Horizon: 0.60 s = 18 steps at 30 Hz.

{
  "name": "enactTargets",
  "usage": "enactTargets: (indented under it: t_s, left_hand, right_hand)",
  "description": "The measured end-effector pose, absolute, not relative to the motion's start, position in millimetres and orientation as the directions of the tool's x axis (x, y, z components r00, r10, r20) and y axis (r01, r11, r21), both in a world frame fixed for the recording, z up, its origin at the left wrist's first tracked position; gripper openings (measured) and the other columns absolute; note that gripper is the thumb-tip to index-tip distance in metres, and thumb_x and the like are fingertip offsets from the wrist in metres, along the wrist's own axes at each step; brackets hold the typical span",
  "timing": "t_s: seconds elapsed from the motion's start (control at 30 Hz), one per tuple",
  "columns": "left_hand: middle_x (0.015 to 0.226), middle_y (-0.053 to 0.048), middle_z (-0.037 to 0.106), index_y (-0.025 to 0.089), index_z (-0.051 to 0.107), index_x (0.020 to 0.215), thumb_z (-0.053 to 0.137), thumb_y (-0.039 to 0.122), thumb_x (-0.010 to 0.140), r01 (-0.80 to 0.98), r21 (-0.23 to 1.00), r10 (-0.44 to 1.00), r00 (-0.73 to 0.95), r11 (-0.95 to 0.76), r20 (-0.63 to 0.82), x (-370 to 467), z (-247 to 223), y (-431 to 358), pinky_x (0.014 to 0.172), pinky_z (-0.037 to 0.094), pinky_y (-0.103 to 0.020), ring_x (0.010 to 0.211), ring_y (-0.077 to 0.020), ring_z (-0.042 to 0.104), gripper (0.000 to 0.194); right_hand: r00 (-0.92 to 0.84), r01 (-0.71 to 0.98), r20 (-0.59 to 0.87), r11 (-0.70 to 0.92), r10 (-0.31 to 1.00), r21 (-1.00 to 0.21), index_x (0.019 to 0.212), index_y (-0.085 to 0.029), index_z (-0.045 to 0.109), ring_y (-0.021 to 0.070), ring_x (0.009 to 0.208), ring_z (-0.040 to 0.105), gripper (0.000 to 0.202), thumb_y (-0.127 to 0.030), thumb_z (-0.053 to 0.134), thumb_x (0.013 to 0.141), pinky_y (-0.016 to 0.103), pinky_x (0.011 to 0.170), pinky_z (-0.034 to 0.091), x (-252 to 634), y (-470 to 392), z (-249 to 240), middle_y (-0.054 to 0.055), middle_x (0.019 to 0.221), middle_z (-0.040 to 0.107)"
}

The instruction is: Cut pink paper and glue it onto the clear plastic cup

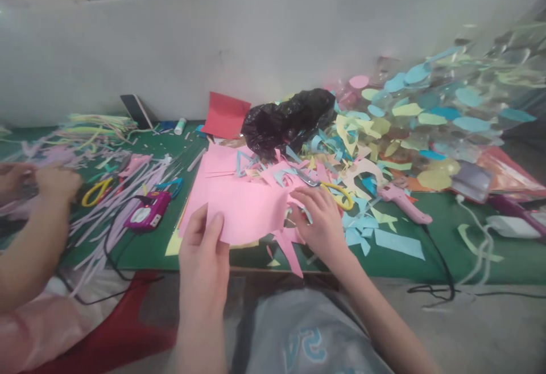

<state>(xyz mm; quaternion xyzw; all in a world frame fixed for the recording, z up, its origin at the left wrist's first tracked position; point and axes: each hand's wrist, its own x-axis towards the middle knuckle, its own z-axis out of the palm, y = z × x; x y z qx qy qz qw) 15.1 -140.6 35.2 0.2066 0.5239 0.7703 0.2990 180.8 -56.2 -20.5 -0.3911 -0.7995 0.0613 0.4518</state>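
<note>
A sheet of pink paper [249,212] is pinched at its left edge between the thumb and fingers of my left hand [205,243]. It is held over a stack of pink sheets [196,206] on the green table. My right hand [319,226] is at the right end of the paper, with its fingers apart and nothing visibly gripped. Close beyond those fingers lie scissors with yellow handles [341,194], their metal blades resting on cut paper scraps. Pink offcuts [288,249] hang near the table's front edge, below the right hand.
A crumpled black plastic bag [290,120] and red paper [225,115] lie behind the stack. Right of me are blue and yellow scraps, a pink glue gun [405,202] and cables. Another person's hands [55,183] work at the left, near purple strips and a purple device [148,212].
</note>
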Motion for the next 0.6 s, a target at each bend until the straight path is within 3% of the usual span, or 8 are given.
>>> enactTargets:
  t_s: [0.07, 0.17, 0.27, 0.37, 0.47, 0.6]
  left_hand:
    - [0.104, -0.001, 0.074, 0.024, 0.074, 0.096, 0.079, 0.026, 0.074, -0.237, 0.927, 0.701, -0.712, -0.291, 0.038, 21.4, 39.0, -144.3, 0.075, 0.055, -0.014, 0.098, -0.0132, 0.069, 0.022]
    - [0.106, -0.001, 0.074, 0.025, 0.073, 0.097, 0.078, 0.027, 0.075, -0.226, 0.918, 0.727, -0.68, -0.326, 0.091, 27.9, 39.5, -143.6, 0.075, 0.055, -0.015, 0.1, -0.0142, 0.068, 0.023]
    - [0.109, -0.003, 0.072, 0.023, 0.071, 0.098, 0.077, 0.027, 0.075, -0.169, 0.905, 0.718, -0.671, -0.39, 0.184, 29.2, 38.2, -140.1, 0.082, 0.056, -0.021, 0.103, -0.0165, 0.067, 0.024]
    - [0.111, -0.004, 0.07, 0.021, 0.068, 0.099, 0.076, 0.027, 0.074, -0.114, 0.894, 0.671, -0.703, -0.432, 0.235, 25.8, 39.6, -138.2, 0.088, 0.054, -0.026, 0.106, -0.0182, 0.065, 0.027]
    - [0.108, -0.004, 0.069, 0.02, 0.067, 0.098, 0.075, 0.025, 0.074, -0.069, 0.896, 0.631, -0.733, -0.439, 0.253, 19.2, 42.7, -139.1, 0.091, 0.053, -0.028, 0.105, -0.018, 0.065, 0.026]
    - [0.103, -0.002, 0.068, 0.02, 0.066, 0.096, 0.072, 0.021, 0.075, -0.034, 0.888, 0.593, -0.756, -0.458, 0.276, 11.7, 43.9, -140.8, 0.091, 0.053, -0.029, 0.099, -0.016, 0.065, 0.023]
  right_hand:
    - [-0.319, 0.49, 0.667, 0.72, 0.673, -0.492, 0.115, -0.023, 0.061, 0.0255, 0.114, 0.058, 0.022, -0.025, 0.055, 0.094, 0.049, 0.105, 0.041, 189.7, -61.8, -12.7, 0.01, 0.119, 0.067]
    - [-0.453, 0.398, 0.58, 0.736, 0.677, -0.548, 0.136, -0.024, 0.046, 0.0276, 0.131, 0.046, 0.05, -0.036, 0.062, 0.091, 0.05, 0.108, 0.041, 201.2, -82.1, -1.0, 0.013, 0.141, 0.051]
    - [-0.525, 0.43, 0.486, 0.711, 0.698, -0.556, 0.146, -0.025, 0.033, 0.0291, 0.139, 0.036, 0.072, -0.042, 0.067, 0.086, 0.052, 0.111, 0.038, 207.4, -105.8, 2.5, 0.015, 0.151, 0.038]
    - [-0.564, 0.497, 0.442, 0.714, 0.697, -0.493, 0.145, -0.022, 0.033, 0.0311, 0.141, 0.032, 0.078, -0.043, 0.072, 0.081, 0.053, 0.113, 0.035, 208.9, -119.6, -1.0, 0.016, 0.15, 0.038]
    - [-0.637, 0.531, 0.388, 0.744, 0.666, -0.406, 0.138, -0.022, 0.045, 0.0315, 0.135, 0.04, 0.068, -0.042, 0.074, 0.08, 0.052, 0.109, 0.039, 208.4, -121.2, -2.7, 0.015, 0.143, 0.046]
    - [-0.684, 0.543, 0.296, 0.736, 0.667, -0.404, 0.11, -0.02, 0.064, 0.0237, 0.106, 0.06, 0.024, -0.032, 0.065, 0.09, 0.038, 0.09, 0.051, 212.4, -120.8, 7.9, 0.009, 0.11, 0.066]
